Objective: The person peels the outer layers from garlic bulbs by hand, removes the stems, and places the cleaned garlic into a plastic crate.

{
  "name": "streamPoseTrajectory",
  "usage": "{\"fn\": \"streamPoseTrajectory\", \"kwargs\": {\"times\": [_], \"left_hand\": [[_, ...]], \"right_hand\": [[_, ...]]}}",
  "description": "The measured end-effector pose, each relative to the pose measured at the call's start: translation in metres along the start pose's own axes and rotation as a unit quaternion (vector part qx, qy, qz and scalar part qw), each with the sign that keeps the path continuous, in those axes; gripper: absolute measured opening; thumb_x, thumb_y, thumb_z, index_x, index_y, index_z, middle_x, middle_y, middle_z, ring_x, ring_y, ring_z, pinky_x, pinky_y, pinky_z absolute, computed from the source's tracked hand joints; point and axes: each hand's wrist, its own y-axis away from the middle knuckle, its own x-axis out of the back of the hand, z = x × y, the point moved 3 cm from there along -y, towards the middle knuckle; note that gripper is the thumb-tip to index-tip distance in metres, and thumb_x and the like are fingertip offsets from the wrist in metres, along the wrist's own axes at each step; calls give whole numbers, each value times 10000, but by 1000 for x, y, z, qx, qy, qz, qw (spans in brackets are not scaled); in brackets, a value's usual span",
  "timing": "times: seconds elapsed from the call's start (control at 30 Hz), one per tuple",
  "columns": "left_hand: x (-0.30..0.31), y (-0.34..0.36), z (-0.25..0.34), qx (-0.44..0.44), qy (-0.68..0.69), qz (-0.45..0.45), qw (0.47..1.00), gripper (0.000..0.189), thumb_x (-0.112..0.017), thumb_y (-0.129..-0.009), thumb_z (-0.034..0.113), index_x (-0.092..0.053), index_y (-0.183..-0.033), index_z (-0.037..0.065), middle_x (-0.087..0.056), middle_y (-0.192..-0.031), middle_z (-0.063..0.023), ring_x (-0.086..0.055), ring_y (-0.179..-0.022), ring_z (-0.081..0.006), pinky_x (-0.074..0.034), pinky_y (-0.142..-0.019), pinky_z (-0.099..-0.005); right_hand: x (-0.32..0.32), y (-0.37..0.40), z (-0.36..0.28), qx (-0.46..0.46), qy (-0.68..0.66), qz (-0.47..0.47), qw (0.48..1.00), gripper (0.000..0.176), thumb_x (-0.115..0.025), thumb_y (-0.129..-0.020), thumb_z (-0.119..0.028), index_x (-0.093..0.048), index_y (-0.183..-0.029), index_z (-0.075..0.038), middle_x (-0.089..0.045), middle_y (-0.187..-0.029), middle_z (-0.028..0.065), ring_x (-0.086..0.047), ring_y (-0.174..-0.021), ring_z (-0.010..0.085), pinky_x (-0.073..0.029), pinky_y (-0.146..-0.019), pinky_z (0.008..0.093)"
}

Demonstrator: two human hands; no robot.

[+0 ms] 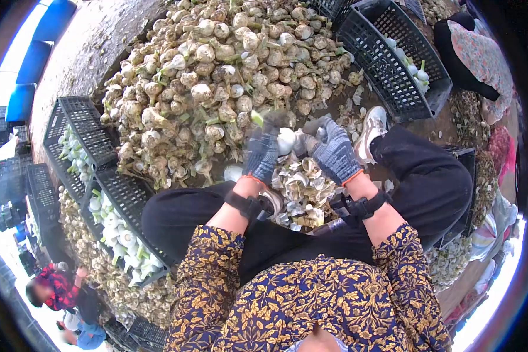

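Observation:
A white garlic bulb with a green stem sits between my two hands, above a heap of peeled skins. My left hand, in a grey knit glove with an orange cuff, is closed around the bulb's stem side. From the other side, my right hand, gloved the same way, has its fingers bent and pressed against the bulb; the fingertips are slightly blurred, and any skin between them cannot be made out. Loose garlic skins lie below the hands between my legs. Just ahead rises a large pile of unpeeled garlic.
Black crates with cleaned white garlic stand at my left. Another black crate with a few bulbs is at the front right. A person in a red checked top is at the lower left; another person's patterned garment shows at the upper right.

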Motion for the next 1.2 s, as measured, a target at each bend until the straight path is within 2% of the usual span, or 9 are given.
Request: {"fn": "streamPoseTrajectory", "kwargs": {"times": [0.2, 0.3, 0.4, 0.47, 0.53, 0.6, 0.63, 0.93, 1.2], "left_hand": [[-7, 3, 2, 55, 280, -56, 957, 320, -408, -886, 355, -560, -1044, 122, -584, -896, -32, -577, -723, -120, -489, -542, -266], [-3, -6, -10, 43, 313, -28, 948, 320, -432, -880, 355, -550, -1021, 93, -578, -857, -20, -564, -721, -98, -474, -576, -236], [-4, -1, -5, -8, 314, -17, 949, 334, -449, -878, 346, -535, -1012, 52, -569, -857, -20, -543, -729, -96, -454, -636, -233], [2, 6, 12, -142, 87, 38, 985, 331, -426, -890, 333, -525, -1011, 42, -563, -853, -46, -540, -752, -120, -452, -653, -266], [5, 9, 16, -163, 38, 38, 985, 326, -400, -902, 310, -516, -1023, 30, -570, -872, -80, -547, -772, -152, -449, -672, -288], [1, 25, 41, -443, -181, 49, 877, 309, -404, -902, 281, -524, -1030, 27, -580, -904, -104, -553, -792, -176, -441, -701, -307], [0, 24, 35, -225, -29, -7, 974, 302, -423, -893, 261, -545, -1015, 13, -590, -924, -115, -558, -798, -190, -432, -727, -310], [-4, 15, 19, -223, 30, -34, 974, 335, -434, -890, 303, -561, -968, 4, -601, -861, -97, -556, -763, -165, -434, -691, -282], [0, 16, 22, -212, 12, 15, 977, 285, -494, -866, 294, -547, -954, 27, -578, -824, -61, -524, -728, -134, -430, -665, -276]], "right_hand": [[0, -8, 32, -62, -346, 159, 922, 187, -554, -740, -21, -498, -917, -38, -526, -757, 37, -495, -680, 100, -440, -631, 232], [20, -13, 77, 27, 24, 112, 993, 196, -524, -797, -168, -551, -930, -27, -586, -849, 127, -559, -785, 245, -451, -713, 325], [13, -12, 65, 143, 381, 33, 913, 357, -479, -820, -342, -588, -954, -30, -573, -993, 184, -518, -919, 383, -427, -773, 416], [0, -11, 40, 153, 239, -83, 955, 288, -420, -832, -138, -505, -1089, -42, -557, -1013, 173, -535, -922, 312, -422, -816, 360], [-10, -10, 15, -180, -111, -118, 970, 361, -527, -828, -363, -533, -958, -26, -576, -788, 86, -577, -639, 160, -488, -582, 279], [-7, -7, -13, -215, -194, -184, 939, 327, -568, -805, -350, -534, -892, -37, -556, -718, 58, -549, -536, 110, -474, -496, 244], [-7, -6, -14, -215, -194, -184, 939, 327, -568, -805, -350, -534, -892, -37, -556, -718, 58, -549, -536, 110, -474, -496, 244], [-6, -7, 8, -95, -144, -217, 961, 184, -573, -793, -186, -537, -858, -17, -582, -719, 63, -568, -586, 129, -472, -543, 253], [3, -5, 13, 30, 113, 7, 993, 185, -570, -762, -134, -536, -887, -2, -600, -779, 95, -568, -715, 164, -461, -664, 286]]}}
